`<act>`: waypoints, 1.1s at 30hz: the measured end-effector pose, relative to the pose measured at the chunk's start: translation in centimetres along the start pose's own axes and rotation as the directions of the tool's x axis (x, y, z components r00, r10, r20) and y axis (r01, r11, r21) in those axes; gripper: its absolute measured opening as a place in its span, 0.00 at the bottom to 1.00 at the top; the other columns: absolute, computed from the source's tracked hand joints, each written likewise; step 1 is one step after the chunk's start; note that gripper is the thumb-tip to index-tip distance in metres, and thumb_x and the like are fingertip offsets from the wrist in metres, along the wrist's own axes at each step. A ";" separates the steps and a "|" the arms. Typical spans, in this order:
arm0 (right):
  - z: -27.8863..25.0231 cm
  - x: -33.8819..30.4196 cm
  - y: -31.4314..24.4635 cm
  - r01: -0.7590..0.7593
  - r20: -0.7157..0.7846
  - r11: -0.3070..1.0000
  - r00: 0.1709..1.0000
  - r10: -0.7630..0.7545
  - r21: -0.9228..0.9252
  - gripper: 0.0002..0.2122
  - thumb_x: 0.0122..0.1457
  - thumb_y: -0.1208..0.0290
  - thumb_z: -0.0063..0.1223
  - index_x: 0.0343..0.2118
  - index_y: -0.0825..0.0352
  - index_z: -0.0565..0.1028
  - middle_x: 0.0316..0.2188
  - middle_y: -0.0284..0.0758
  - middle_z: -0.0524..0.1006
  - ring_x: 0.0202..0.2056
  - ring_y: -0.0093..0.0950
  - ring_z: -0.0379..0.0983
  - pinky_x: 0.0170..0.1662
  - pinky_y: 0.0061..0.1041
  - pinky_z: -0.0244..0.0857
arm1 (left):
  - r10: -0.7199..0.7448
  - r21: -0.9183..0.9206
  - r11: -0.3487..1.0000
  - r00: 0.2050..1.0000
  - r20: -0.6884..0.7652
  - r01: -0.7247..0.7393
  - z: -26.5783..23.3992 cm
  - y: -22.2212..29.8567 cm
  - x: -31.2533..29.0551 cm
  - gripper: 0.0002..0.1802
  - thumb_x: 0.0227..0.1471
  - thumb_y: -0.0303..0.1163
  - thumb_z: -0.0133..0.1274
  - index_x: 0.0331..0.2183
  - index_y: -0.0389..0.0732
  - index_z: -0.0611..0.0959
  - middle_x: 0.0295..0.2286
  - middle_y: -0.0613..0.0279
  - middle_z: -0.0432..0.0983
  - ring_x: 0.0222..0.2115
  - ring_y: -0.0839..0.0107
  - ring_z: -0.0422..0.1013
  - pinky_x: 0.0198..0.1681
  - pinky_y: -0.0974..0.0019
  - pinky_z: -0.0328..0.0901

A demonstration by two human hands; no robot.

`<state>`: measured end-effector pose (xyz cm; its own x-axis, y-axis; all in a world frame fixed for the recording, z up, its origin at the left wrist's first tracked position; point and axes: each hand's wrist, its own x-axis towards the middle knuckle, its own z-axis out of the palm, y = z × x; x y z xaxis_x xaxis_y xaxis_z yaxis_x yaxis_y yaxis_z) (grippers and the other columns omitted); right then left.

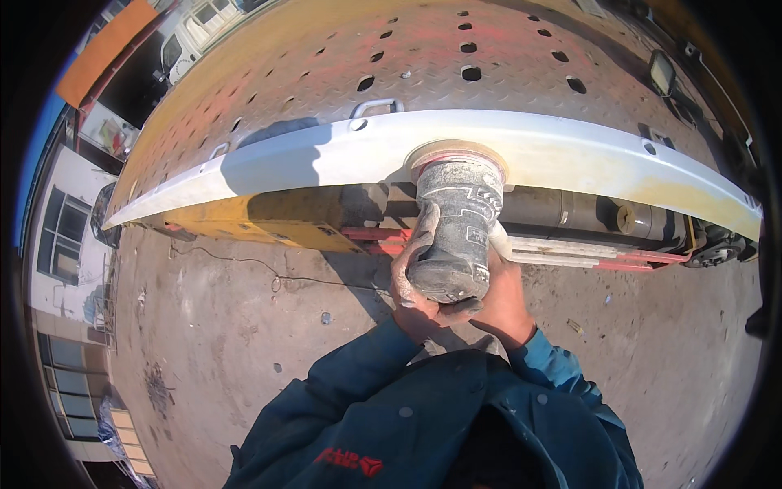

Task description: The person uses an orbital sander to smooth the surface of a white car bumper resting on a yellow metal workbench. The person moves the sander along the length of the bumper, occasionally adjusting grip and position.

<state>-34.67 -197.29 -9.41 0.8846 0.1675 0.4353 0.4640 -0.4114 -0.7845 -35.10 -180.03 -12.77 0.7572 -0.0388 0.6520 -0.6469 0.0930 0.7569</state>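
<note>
A dusty black orbital sander [460, 216] is held in both my hands, its body pointing away from me. Its round pad [458, 151] meets the white side rail [570, 153] of a truck bed. My left hand [412, 285] wraps round the left and underside of the sander's rear end. On the other side my right hand [503, 295] grips it, with part of those fingers hidden behind the body. Yellowish patches show in the rail's white coat to the right of the pad.
Beyond the rail lies the patterned metal truck bed [423, 73] with rows of holes and a grey handle [377, 106]. Below it are a yellow box [277, 220] and red-and-white bars [586, 254]. A thin cable [236, 267] crosses the concrete ground. Buildings stand at left.
</note>
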 end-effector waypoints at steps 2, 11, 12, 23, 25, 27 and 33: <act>0.6 -0.2 0.2 -0.041 0.020 0.999 0.999 0.041 0.022 0.37 0.49 0.60 0.79 0.61 0.71 0.78 0.51 0.55 0.85 0.53 0.56 0.84 0.56 0.47 0.77 | -0.245 -0.071 0.968 0.969 -0.027 0.243 -1.5 -1.1 -2.0 0.67 0.42 0.46 0.85 0.72 0.38 0.62 0.75 0.39 0.58 0.72 0.52 0.64 0.75 0.47 0.62; 0.7 0.6 -1.2 0.034 0.007 0.997 0.999 -0.034 0.070 0.37 0.49 0.59 0.79 0.60 0.74 0.77 0.41 0.53 0.88 0.43 0.54 0.87 0.50 0.47 0.80 | -0.225 -0.075 0.974 0.964 -0.144 0.216 -0.5 1.3 0.0 0.71 0.39 0.51 0.86 0.71 0.33 0.60 0.68 0.39 0.65 0.66 0.51 0.70 0.70 0.45 0.67; 0.6 0.9 -1.5 0.030 0.013 0.998 0.999 -0.030 0.056 0.37 0.49 0.59 0.80 0.60 0.74 0.78 0.41 0.52 0.88 0.43 0.53 0.88 0.50 0.46 0.80 | -0.111 0.017 0.993 0.983 -0.145 0.115 -0.5 1.4 0.3 0.71 0.39 0.51 0.86 0.70 0.33 0.59 0.69 0.39 0.64 0.67 0.50 0.69 0.70 0.45 0.67; 0.1 0.5 -1.6 -0.006 0.022 1.000 1.000 0.006 0.003 0.35 0.51 0.60 0.78 0.60 0.72 0.79 0.48 0.53 0.87 0.55 0.52 0.84 0.59 0.45 0.76 | 0.014 0.154 0.988 0.997 -0.072 -0.003 -1.2 0.2 -0.3 0.68 0.41 0.47 0.85 0.70 0.32 0.60 0.68 0.33 0.66 0.67 0.47 0.69 0.71 0.44 0.66; -0.7 1.4 -2.3 0.005 0.011 1.000 1.000 -0.006 0.013 0.35 0.51 0.60 0.78 0.61 0.71 0.79 0.48 0.53 0.87 0.55 0.52 0.84 0.59 0.45 0.77 | 0.184 0.283 0.943 0.983 -0.008 -0.174 -1.1 1.0 2.1 0.69 0.42 0.46 0.85 0.71 0.33 0.59 0.68 0.33 0.65 0.67 0.47 0.69 0.70 0.44 0.67; -0.8 1.4 -2.5 -0.010 0.030 1.000 1.000 0.010 0.019 0.36 0.50 0.59 0.78 0.61 0.71 0.79 0.48 0.52 0.87 0.55 0.52 0.84 0.59 0.45 0.77 | 0.059 0.132 0.990 0.992 -0.112 -0.044 -0.4 1.1 1.1 0.68 0.42 0.46 0.85 0.71 0.33 0.60 0.66 0.34 0.67 0.66 0.47 0.70 0.70 0.45 0.67; -0.5 -0.4 -1.1 -0.024 0.039 1.000 0.999 0.023 0.015 0.37 0.49 0.59 0.78 0.61 0.71 0.79 0.48 0.53 0.87 0.52 0.53 0.85 0.59 0.46 0.77 | -0.006 0.251 0.968 0.999 -0.050 0.019 0.1 1.1 -1.0 0.67 0.45 0.45 0.84 0.71 0.31 0.58 0.69 0.32 0.63 0.67 0.48 0.69 0.70 0.45 0.67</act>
<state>-35.54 -197.39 -8.48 0.8964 0.1927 0.3993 0.4433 -0.4015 -0.8014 -36.55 -179.95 -12.55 0.7648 0.0101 0.6442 -0.6346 -0.1609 0.7559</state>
